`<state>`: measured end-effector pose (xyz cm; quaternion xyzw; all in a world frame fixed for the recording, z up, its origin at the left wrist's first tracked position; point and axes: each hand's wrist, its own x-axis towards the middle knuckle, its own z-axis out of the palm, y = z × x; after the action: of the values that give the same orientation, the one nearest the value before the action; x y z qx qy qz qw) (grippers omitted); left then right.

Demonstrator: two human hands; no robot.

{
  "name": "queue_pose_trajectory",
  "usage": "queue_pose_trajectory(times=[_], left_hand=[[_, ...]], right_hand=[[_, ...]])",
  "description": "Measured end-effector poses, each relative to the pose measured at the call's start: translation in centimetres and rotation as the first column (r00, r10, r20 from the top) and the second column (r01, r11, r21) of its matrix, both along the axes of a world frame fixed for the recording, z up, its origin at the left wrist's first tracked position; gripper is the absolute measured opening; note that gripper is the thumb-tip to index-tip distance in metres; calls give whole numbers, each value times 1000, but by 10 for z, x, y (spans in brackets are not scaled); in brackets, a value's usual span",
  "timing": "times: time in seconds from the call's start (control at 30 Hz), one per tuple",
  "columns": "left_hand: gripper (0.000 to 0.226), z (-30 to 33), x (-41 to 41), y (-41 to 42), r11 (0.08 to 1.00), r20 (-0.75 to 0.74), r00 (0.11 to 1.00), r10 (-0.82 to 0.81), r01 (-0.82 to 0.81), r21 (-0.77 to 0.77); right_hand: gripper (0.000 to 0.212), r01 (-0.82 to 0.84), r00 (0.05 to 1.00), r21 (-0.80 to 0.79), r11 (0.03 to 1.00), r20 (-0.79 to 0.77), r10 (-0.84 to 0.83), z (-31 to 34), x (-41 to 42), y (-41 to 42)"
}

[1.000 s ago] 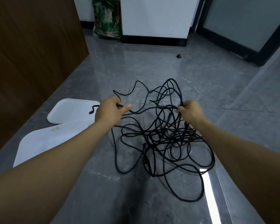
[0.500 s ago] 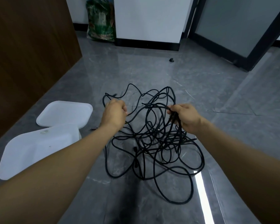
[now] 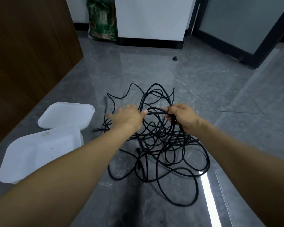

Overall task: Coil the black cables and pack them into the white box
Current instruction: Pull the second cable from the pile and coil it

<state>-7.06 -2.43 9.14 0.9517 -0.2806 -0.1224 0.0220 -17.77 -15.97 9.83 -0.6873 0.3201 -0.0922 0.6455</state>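
Note:
A tangle of black cables [image 3: 162, 148] lies on the grey floor in front of me. My right hand [image 3: 182, 117] grips a bunch of strands and holds them lifted above the pile. My left hand [image 3: 128, 117] hovers just left of it with its fingers spread and blurred; its thumb touches a strand near the right hand. A cable end with a plug [image 3: 95, 129] lies on the floor by the white box [image 3: 39, 149], which stands at the lower left. The box's white lid [image 3: 66, 115] lies flat behind it.
A brown wooden panel [image 3: 31, 51] runs along the left. A green patterned bag [image 3: 102, 23] leans at the back by a white wall. A small black object [image 3: 175, 58] sits on the floor further back. A bright light strip [image 3: 208, 197] reflects on the tiles at right.
My left hand has let go of its strand and spread its fingers. My right hand keeps its hold on the bunch, and the two hands have come closer together.

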Motion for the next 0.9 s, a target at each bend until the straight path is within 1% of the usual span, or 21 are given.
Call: queue_pose_trajectory(times=[0.03, 0.07, 0.1, 0.17, 0.2, 0.27, 0.3, 0.37, 0.4, 0.47, 0.6, 0.67, 0.73, 0.8, 0.83, 0.9], left_hand=[[54, 2, -1, -2, 996, 74, 995, -59, 63, -63], [49, 2, -2, -5, 978, 99, 986, -134, 148, -147], [43, 2, -1, -8, 949, 18, 985, -173, 172, -265], [28, -1, 1, -9, 891, -230, 951, -208, 87, -445], [20, -3, 3, -8, 870, -285, 931, -228, 64, -488], [18, -4, 5, -6, 846, -284, 924, -257, 73, -528], [19, -3, 6, -6, 825, -290, 923, -251, 48, -563], [20, 2, 10, -7, 760, -331, 918, -219, -53, -648], [22, 5, 12, -7, 724, -351, 913, -207, -98, -683], [24, 8, 14, -6, 686, -374, 906, -200, -143, -714], [16, 8, 16, -5, 668, -370, 912, -178, -164, -726], [17, 13, 21, -5, 698, -323, 930, -178, -112, -708], [18, 25, 28, -5, 750, -261, 947, -188, -33, -660], [19, 37, 34, -5, 788, -202, 960, -196, 31, -614], [18, 43, 37, -5, 796, -184, 963, -197, 47, -604], [18, 53, 41, -8, 779, -177, 968, -179, 29, -626]], right_hand=[[22, -9, 1000, 3, 1000, 6, 9, 0, 0, 1], [22, -14, 1000, 12, 1000, 16, 14, 0, -1, 1], [23, -15, 999, 26, 1000, 29, 14, 1, -2, 1], [23, -9, 998, 62, 998, 56, 6, 3, -6, -1], [23, -8, 998, 65, 998, 63, 4, 4, -9, -3], [19, 23, 999, 21, 1000, 41, -24, 2, -12, -9], [17, 67, 998, -11, 998, 16, -67, 0, -12, -13], [16, 159, 986, -70, 985, -31, -162, -4, -12, -22], [16, 175, 983, -102, 979, -46, -180, -6, -12, -25], [19, 141, 985, -158, 977, -79, -155, -8, -11, -26], [21, 112, 986, -215, 970, -101, -136, -5, -8, -25], [20, 132, 976, -270, 954, -130, -172, -5, -7, -28], [23, 149, 959, -316, 937, -185, -215, -6, -10, -34], [21, 146, 939, -372, 917, -239, -247, -9, -13, -41], [20, 146, 924, -408, 901, -268, -271, -9, -13, -44], [18, 147, 897, -449, 881, -314, -310, -11, -11, -51]])
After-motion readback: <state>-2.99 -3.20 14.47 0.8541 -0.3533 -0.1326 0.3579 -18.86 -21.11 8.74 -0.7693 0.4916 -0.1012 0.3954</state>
